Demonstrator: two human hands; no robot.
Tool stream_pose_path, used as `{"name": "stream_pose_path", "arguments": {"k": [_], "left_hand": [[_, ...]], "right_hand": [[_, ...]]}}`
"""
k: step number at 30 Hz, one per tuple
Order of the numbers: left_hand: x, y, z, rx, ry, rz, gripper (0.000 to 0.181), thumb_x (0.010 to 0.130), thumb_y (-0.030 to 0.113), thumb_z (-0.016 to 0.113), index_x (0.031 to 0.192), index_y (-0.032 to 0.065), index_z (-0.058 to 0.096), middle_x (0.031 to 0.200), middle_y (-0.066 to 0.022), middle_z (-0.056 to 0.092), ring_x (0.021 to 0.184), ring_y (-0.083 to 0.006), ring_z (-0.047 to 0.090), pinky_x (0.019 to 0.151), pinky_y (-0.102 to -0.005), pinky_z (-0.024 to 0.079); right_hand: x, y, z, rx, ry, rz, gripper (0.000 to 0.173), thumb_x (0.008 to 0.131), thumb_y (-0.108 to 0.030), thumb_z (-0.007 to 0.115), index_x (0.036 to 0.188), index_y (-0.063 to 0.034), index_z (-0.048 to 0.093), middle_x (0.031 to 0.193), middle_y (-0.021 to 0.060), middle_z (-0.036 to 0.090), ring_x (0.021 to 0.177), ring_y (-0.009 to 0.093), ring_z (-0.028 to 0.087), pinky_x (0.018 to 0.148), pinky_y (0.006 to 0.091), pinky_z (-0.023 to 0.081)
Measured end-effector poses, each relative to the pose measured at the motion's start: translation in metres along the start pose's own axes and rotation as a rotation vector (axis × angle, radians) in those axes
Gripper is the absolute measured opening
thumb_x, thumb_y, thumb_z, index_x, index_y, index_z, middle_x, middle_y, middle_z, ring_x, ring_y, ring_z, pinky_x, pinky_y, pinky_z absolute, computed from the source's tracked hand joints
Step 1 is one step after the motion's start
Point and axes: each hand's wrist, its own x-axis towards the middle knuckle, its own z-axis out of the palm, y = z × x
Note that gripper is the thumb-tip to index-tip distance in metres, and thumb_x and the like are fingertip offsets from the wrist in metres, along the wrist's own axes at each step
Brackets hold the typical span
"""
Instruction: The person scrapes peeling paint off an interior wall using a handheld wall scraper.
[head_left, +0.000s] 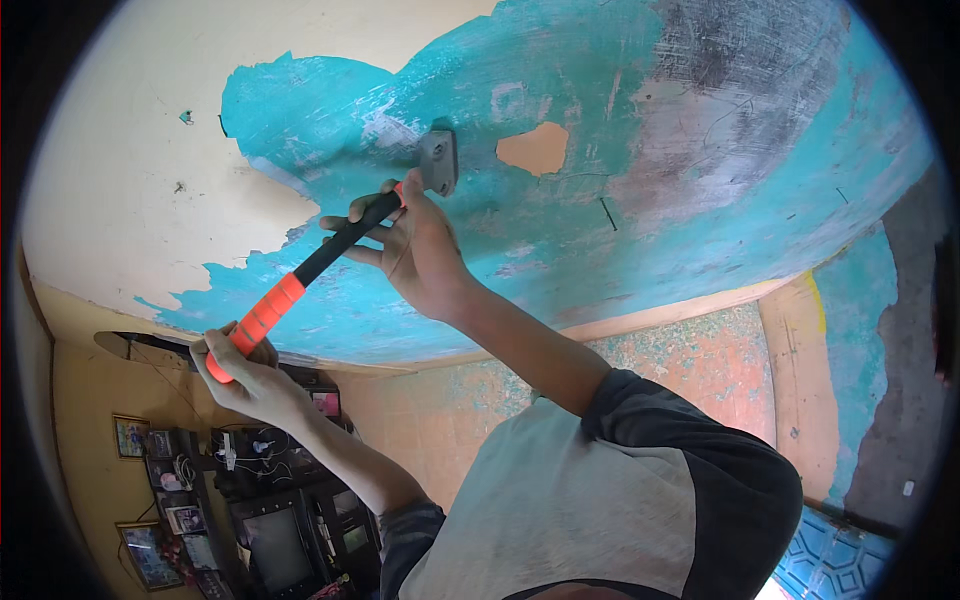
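Observation:
A long-handled scraper (337, 251) with a grey metal head (439, 161), black shaft and orange grip lies slantwise before the wall (555, 217). Its head is at a turquoise painted area beside pale scratched marks; whether the blade touches the wall is hard to tell. My left hand (251, 371) is wrapped around the end of the orange grip. Close behind the head, my right hand (420, 247) holds the shaft, thumb near the head and other fingers loosely spread. Cream paint (142, 172) with a ragged edge borders the turquoise on the left.
A nail (608, 214) sticks out of the wall right of my right hand. An orange-tan bare patch (534, 149) shows near the scraper head. At lower left stand a television (276, 547), dark shelving (180, 487) with cables, and framed pictures (150, 553). A blue patterned panel (832, 555) is at lower right.

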Motion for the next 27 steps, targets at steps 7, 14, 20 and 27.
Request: {"name": "stream_pose_path", "arguments": {"k": [7, 14, 20, 27], "left_hand": [[-0.036, -0.007, 0.034, -0.100, -0.244, -0.067, 0.029, 0.105, 0.026, 0.051, 0.086, 0.0042, 0.052, 0.058, 0.0045, 0.041, 0.049, -0.0011, 0.036, 0.044, -0.0192, 0.022], [-0.011, 0.010, -0.001, 0.073, 0.056, 0.074, 0.028, 0.102, 0.023, 0.049, 0.082, 0.0035, 0.052, 0.061, 0.0001, 0.045, 0.048, -0.0031, 0.036, 0.043, -0.0202, 0.023], [-0.042, 0.016, 0.020, 0.092, 0.148, 0.048, 0.030, 0.100, 0.025, 0.053, 0.081, 0.0020, 0.052, 0.067, -0.0017, 0.049, 0.049, -0.0050, 0.039, 0.041, -0.0208, 0.029], [-0.036, 0.009, -0.009, 0.069, 0.086, 0.089, 0.032, 0.102, 0.028, 0.051, 0.081, 0.0025, 0.052, 0.062, -0.0016, 0.047, 0.044, -0.0055, 0.035, 0.040, -0.0211, 0.026]], "right_hand": [[-0.013, -0.036, -0.033, -0.042, 0.089, -0.227, 0.040, 0.102, -0.051, 0.048, 0.098, -0.0108, 0.049, 0.090, 0.0134, 0.059, 0.101, 0.040, 0.065, 0.099, 0.0590, 0.053], [-0.005, -0.009, 0.001, -0.004, -0.036, 0.061, 0.040, 0.100, -0.054, 0.047, 0.103, -0.0144, 0.050, 0.094, 0.0124, 0.061, 0.113, 0.043, 0.063, 0.099, 0.0587, 0.050], [-0.021, -0.034, -0.014, -0.082, 0.062, 0.036, 0.042, 0.102, -0.056, 0.044, 0.102, -0.0144, 0.049, 0.095, 0.0114, 0.061, 0.111, 0.040, 0.063, 0.100, 0.0583, 0.047], [-0.011, -0.020, -0.003, -0.110, -0.013, 0.120, 0.042, 0.103, -0.055, 0.042, 0.103, -0.0136, 0.048, 0.095, 0.0111, 0.061, 0.109, 0.038, 0.064, 0.098, 0.0580, 0.048]]}}
